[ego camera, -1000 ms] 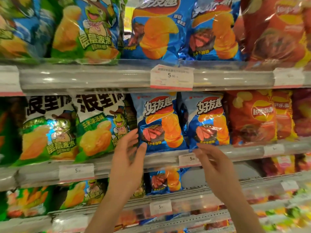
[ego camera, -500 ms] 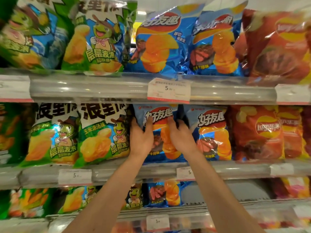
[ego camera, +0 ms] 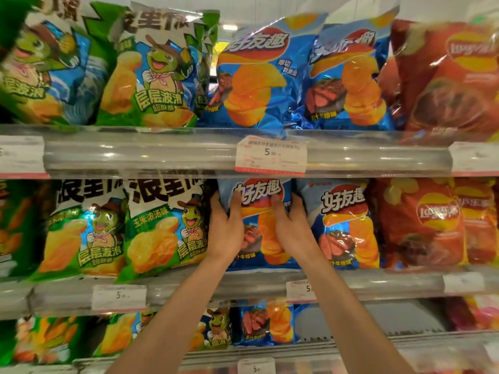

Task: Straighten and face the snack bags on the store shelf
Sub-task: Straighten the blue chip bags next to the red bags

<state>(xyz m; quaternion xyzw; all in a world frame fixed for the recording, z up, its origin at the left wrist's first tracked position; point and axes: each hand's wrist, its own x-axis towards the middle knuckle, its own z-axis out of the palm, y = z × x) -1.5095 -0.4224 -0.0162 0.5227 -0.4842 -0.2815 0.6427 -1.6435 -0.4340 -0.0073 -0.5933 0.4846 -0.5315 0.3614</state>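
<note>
Now hands (ego camera: pixel 259 228) up — gripping blue bag (ego camera: pixel 256 209).

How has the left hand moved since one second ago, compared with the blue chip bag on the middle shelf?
Yes. The left hand moved up and right, from the lower left corner of the blue chip bag to gripping its left edge.

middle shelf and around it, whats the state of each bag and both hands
held blue bag: upright, facing out, gripped at both sides
left hand: clasping its left edge
right hand: clasping its right edge
neighbouring blue bag: upright, untouched
green bag: leaning left
red bag: upright, facing out
</note>
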